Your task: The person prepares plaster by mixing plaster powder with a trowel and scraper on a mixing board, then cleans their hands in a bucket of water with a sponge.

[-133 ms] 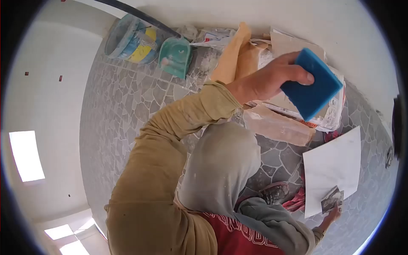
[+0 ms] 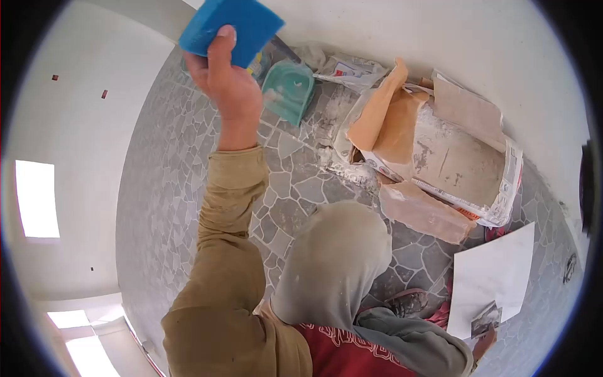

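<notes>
My left hand (image 2: 231, 88) is raised at the upper left, thumb pressed on the face of a flat, square blue sponge (image 2: 256, 28) and the fingers behind it. Low on the right, my right hand (image 2: 483, 347) is closed on a scraper (image 2: 485, 319), its wide metal blade smeared with grey and white. That blade overlaps the lower edge of a white board (image 2: 493, 270), which sits beside my foot. My bent knee (image 2: 333, 264) in dusty grey trousers fills the middle of the view.
A torn paper sack (image 2: 461, 157) with cardboard flaps lies along the wall (image 2: 502, 56). Behind my left hand stand a green dustpan (image 2: 289, 91) and a mostly covered bucket (image 2: 259, 65). Stone-patterned flooring (image 2: 182, 144) runs underneath.
My left hand has swung with the blue sponge from over the paper sack to the upper left, uncovering the sack and overlapping the bucket. The right hand keeps the scraper by the board.
</notes>
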Motion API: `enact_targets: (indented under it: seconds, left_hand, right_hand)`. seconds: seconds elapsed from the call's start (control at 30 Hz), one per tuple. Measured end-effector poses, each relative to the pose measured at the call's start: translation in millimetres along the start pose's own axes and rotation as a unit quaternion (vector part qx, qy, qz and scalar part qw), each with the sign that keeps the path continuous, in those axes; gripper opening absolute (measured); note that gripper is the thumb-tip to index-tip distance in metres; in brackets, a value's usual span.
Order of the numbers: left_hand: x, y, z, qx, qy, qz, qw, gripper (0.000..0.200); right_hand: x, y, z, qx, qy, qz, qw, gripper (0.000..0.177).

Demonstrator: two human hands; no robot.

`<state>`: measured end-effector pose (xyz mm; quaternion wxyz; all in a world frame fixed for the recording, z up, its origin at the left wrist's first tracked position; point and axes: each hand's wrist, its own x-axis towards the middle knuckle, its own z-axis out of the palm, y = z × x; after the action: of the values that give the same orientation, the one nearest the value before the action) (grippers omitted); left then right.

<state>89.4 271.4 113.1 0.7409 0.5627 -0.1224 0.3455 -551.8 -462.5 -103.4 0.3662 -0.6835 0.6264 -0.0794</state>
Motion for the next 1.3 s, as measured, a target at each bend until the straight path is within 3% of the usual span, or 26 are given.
enact_targets:
  seconds: [0.03,0.07,0.13,0.2,0.23,0.27,0.3,0.33,0.4,0.47,0.5,0.57,0.6,0.63,0.77,0.9,0.97,1.1,1.17,1.23,1.27,1.3]
  left_hand:
    - [32.3,1.0,-32.5,0.066,0.098,0.097,0.988,0.031]
    - [79.4,2.4,-69.8,0.116,0.136,0.168,0.969,0.039]
    - [149.9,-3.3,-119.9,0.163,0.183,0.221,0.944,0.047]
    - [198.4,-8.8,-149.3,0.372,0.21,0.292,0.856,0.055]
    - [235.3,-26.4,-182.7,0.536,0.184,0.286,0.773,0.063]
    - [256.9,-44.0,-200.4,0.561,0.182,0.172,0.789,0.079]
    - [270.6,-62.9,-216.5,0.571,0.234,-0.016,0.787,0.093]
    - [294.5,-94.2,-262.1,0.522,0.16,-0.101,0.832,0.102]
    - [287.4,-119.9,-288.1,0.718,-0.02,-0.119,0.686,0.103]
    - [266.6,-144.3,-290.6,0.767,-0.103,-0.105,0.624,0.097]
    - [255.7,-150.1,-278.6,0.762,-0.115,-0.099,0.629,0.097]
    - [225.1,-161.1,-264.3,0.829,-0.097,-0.039,0.549,0.082]
    - [221.3,-168.2,-260.7,0.826,-0.113,-0.039,0.55,0.082]
    - [222.4,-172.9,-259.6,0.832,-0.133,-0.078,0.533,0.072]
    - [245.7,-180.5,-249.3,0.85,-0.182,-0.166,0.466,0.047]
    - [255.6,-176.3,-273.2,0.84,-0.267,-0.122,0.456,0.034]
    - [255.6,-171.9,-279.4,0.841,-0.3,-0.044,0.448,0.03]
    - [248.8,-151.9,-306.4,0.831,-0.33,-0.06,0.444,0.027]
    - [233.4,-133.3,-335.7,0.797,-0.382,0.012,0.467,0.027]
    - [209.7,-103.0,-342.0,0.785,-0.395,0.028,0.476,0.029]
    - [198.5,-90.5,-345.4,0.794,-0.385,-0.01,0.471,0.031]
    - [181.8,-72.6,-341.5,0.769,-0.396,-0.005,0.503,0.032]
  right_hand:
    - [-3.8,-4.8,30.9,-0.009,-0.02,-0.005,1.0,0.041]
    - [-2.3,4.0,83.8,0.008,-0.04,-0.006,0.999,0.041]
    - [-1.3,-2.1,113.6,-0.005,-0.054,-0.004,0.999,0.041]
    - [0.1,-6.9,123.4,-0.012,-0.054,-0.006,0.998,0.041]
    - [0.9,-9.6,124.3,-0.014,-0.055,-0.007,0.998,0.041]
    - [2.6,-10.8,124.1,-0.013,-0.054,-0.01,0.998,0.041]
    - [3.5,-10.4,125.0,-0.009,-0.054,-0.012,0.998,0.041]
    - [2.8,-9.6,127.6,-0.005,-0.057,-0.013,0.998,0.041]
    - [8.6,-4.4,126.3,0.007,-0.068,-0.019,0.998,0.041]
    - [15.4,9.4,124.6,0.041,-0.071,-0.032,0.996,0.04]
    - [16.3,18.3,126.4,0.059,-0.07,-0.037,0.995,0.04]
    - [3.1,3.8,123.0,0.071,-0.04,-0.038,0.996,0.04]
    - [0.4,-5.5,117.5,0.005,-0.014,-0.006,1.0,0.04]
    - [-3.1,-7.9,110.6,-0.062,0.009,0.028,0.998,0.039]
    - [4.5,12.2,81.0,-0.095,0.067,-0.029,0.993,0.04]
    - [1.1,10.9,62.4,-0.083,0.095,-0.012,0.992,0.04]
    - [3.1,1.6,46.1,-0.08,0.113,-0.013,0.99,0.041]
    - [17.2,-42.2,19.7,-0.038,0.15,-0.042,0.987,0.042]
    - [21.4,-71.4,18.8,-0.001,0.148,-0.071,0.986,0.043]
    - [14.9,-108.6,38.9,0.042,0.118,-0.108,0.986,0.045]
    - [-2.9,-142.1,57.2,0.014,0.112,-0.119,0.986,0.046]
    - [9.6,-146.9,66.4,0.028,0.092,-0.147,0.984,0.046]
